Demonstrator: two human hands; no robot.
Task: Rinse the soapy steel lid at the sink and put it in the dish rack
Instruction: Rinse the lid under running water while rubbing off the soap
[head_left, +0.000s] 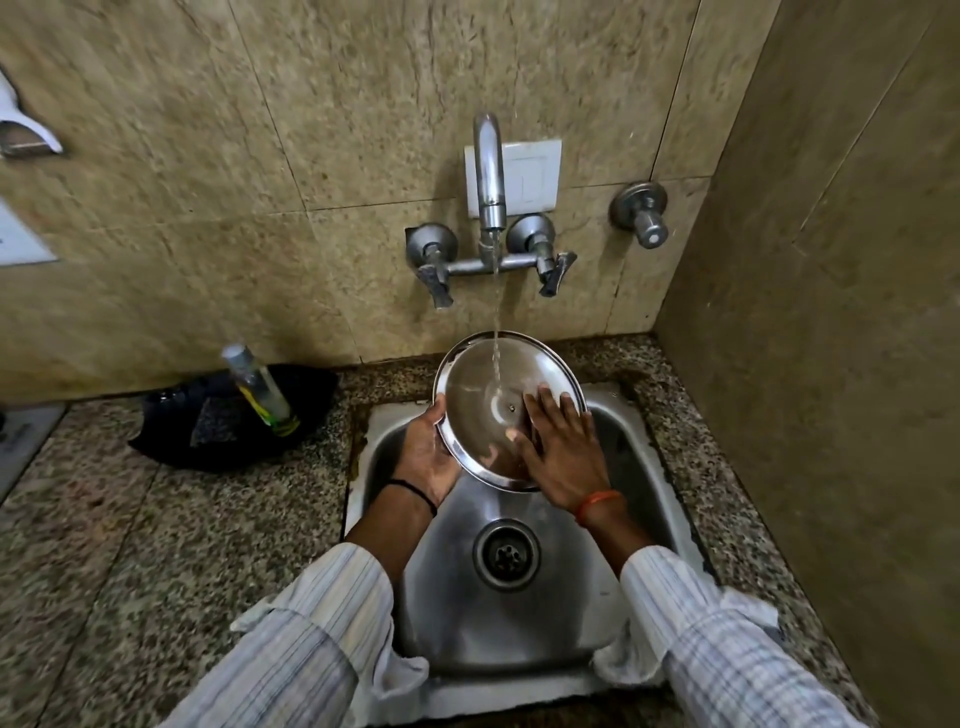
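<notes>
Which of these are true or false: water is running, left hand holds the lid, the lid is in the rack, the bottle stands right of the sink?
1. Water runs from the tap onto the steel lid. True.
2. The left hand grips the lid's rim. True.
3. The lid sits in a rack. False: it is held over the sink, with the right hand flat on it.
4. The bottle stands right of the sink. False: left.

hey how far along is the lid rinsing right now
Done: the tap is running and the steel lid is under the stream. In hand: the left hand grips its rim while the right hand rubs the inside, over the sink. Left: finishing the rinse and racking it; no dish rack is in view.
</notes>
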